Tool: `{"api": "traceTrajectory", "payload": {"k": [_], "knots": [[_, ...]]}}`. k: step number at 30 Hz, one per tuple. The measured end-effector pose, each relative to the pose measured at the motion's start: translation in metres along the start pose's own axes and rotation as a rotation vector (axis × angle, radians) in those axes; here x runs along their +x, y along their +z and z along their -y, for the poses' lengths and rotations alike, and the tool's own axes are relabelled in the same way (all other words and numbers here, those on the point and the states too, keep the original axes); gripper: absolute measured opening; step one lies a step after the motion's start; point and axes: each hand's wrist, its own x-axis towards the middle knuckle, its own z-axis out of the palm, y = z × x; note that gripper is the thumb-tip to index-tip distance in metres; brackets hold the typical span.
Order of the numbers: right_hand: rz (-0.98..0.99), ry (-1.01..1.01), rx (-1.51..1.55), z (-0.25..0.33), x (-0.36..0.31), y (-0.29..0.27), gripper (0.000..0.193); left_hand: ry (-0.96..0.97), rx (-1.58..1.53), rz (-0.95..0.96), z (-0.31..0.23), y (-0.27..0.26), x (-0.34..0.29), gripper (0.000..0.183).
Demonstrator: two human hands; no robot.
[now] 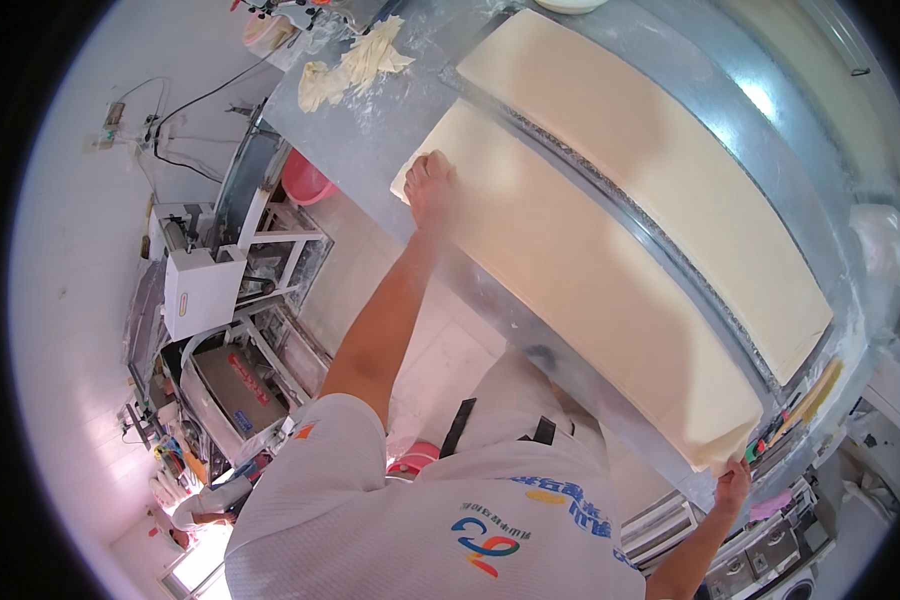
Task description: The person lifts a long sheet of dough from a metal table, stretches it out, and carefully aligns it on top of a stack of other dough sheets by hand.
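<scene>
Two long, thick, pale dough sheets lie side by side on a metal worktop. The near dough sheet runs along the table's front edge, and my hands are at its two ends. My left hand is closed on its left end, with the fingers curled over the edge. At the far right corner, my right hand pinches the sheet, which is slightly pulled and creased there. Parallel behind it lies the far dough sheet, untouched, across a narrow gap.
Crumpled dough scraps lie at the worktop's back left. A wooden stick rests near the right end. A white machine stands on the left beside a pink basin. Another person is at lower left.
</scene>
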Motion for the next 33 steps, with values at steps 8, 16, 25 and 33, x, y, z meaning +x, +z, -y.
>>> {"api": "traceTrajectory", "payload": {"k": [8, 16, 25, 33], "knots": [[-0.058, -0.013, -0.046, -0.009, 0.0, 0.01, 0.054, -0.214, -0.271, 0.118, 0.017, -0.001, 0.016, 0.025], [-0.173, 0.017, 0.068, -0.012, 0.007, 0.01, 0.038, -0.051, -0.818, 0.283, -0.028, -0.017, -0.013, 0.014], [-0.127, 0.005, 0.096, -0.02, 0.017, 0.03, 0.036, -0.263, -0.862, 0.463, -0.088, -0.027, -0.052, 0.032], [-0.112, -0.014, 0.119, -0.024, 0.032, 0.051, 0.039, -0.486, -1.367, 0.851, 0.029, 0.0, 0.02, 0.033]]}}
